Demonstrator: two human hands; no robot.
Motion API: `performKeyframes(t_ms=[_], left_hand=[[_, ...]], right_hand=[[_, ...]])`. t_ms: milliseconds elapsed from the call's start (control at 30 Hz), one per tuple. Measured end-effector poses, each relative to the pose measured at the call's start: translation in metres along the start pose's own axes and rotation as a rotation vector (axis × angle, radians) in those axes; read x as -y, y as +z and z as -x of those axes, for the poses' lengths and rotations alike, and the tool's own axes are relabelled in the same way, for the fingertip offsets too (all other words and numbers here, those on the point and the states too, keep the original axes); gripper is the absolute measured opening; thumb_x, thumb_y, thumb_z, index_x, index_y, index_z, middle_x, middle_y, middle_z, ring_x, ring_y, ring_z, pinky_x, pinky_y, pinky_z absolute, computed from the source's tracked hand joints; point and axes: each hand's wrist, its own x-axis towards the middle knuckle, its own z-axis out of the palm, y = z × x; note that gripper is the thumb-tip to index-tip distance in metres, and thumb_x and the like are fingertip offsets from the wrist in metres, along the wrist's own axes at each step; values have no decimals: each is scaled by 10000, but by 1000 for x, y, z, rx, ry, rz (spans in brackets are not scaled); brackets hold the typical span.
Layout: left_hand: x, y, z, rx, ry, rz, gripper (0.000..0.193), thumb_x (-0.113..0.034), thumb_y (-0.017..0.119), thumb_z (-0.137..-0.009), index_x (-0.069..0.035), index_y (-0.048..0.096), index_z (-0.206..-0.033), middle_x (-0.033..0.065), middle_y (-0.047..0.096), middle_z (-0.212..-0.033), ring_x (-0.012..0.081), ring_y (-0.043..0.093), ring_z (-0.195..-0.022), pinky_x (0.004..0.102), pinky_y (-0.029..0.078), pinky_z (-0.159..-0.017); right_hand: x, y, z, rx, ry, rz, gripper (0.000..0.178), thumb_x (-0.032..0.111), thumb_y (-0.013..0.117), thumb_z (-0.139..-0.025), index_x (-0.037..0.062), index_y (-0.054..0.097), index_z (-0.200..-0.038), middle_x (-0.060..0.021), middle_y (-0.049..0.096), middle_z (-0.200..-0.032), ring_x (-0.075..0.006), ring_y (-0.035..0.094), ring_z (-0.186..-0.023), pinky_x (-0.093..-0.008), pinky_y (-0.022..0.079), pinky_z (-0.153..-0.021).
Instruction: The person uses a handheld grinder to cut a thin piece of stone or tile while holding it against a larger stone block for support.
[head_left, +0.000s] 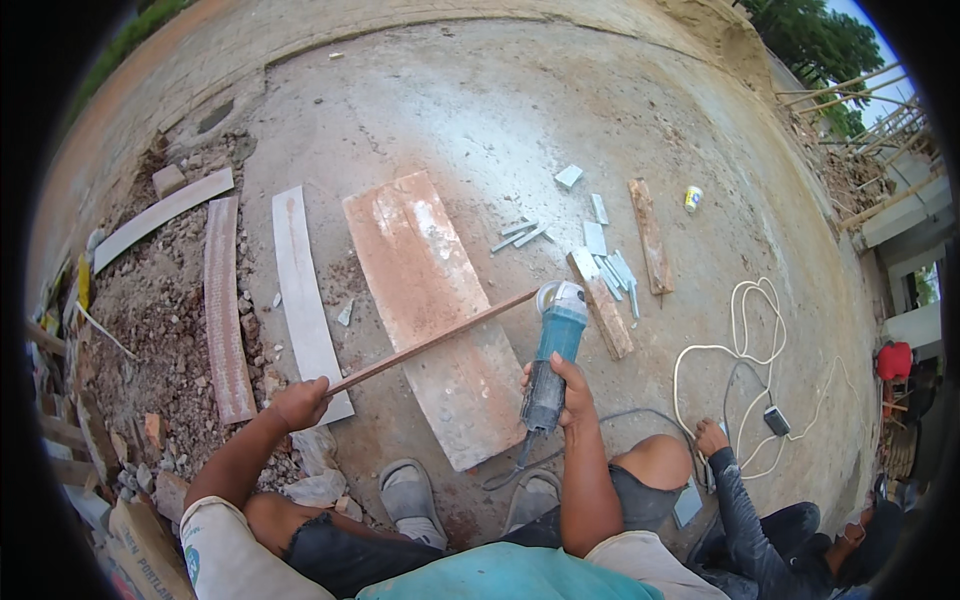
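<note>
My left hand (300,403) is closed round the near end of a long, thin reddish-brown strip (430,345). The strip slants up to the right across a wide, dusty plank-like slab (395,235) on the ground. In my right hand (573,390) is a teal and black angle grinder (563,328), its fingers wrapped round the dark rear of the body. The grinder's head points away from me, and its disc (547,296) is beside the far end of the strip. Whether the disc touches the strip, I cannot tell.
Small pale cut pieces (594,238) lie beyond the grinder, near two wooden blocks (652,236). Long tile strips (306,290) rest at the left by rubble (175,320). A white cable (690,352) loops at the right, near a co-worker's hand (711,437).
</note>
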Motion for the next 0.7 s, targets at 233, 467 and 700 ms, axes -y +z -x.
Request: performKeyframes(t_ms=[233,467,700], left_hand=[[2,4,0,-18,16,6,198,-165,588,-905,-34,441,-924,227,612,-744,457,610,-684,543,478,-601],[2,5,-1,-17,18,-2,220,-172,604,-899,-31,436,-919,221,610,-747,454,612,-692,535,481,-605],[0,3,0,-29,39,23,178,-141,577,-903,-25,442,-918,232,603,-720,463,600,-667,550,473,-602]], right_hand=[[-6,8,8,21,9,117,466,367,670,-878,-80,616,-997,-176,679,-836,-239,693,-702,-357,588,-609],[-11,12,12,39,32,177,468,374,670,-877,-77,631,-994,-172,685,-817,-239,697,-680,-351,593,-606],[-13,9,11,50,49,178,469,365,683,-867,-83,627,-996,-180,685,-828,-241,699,-683,-362,597,-594]])
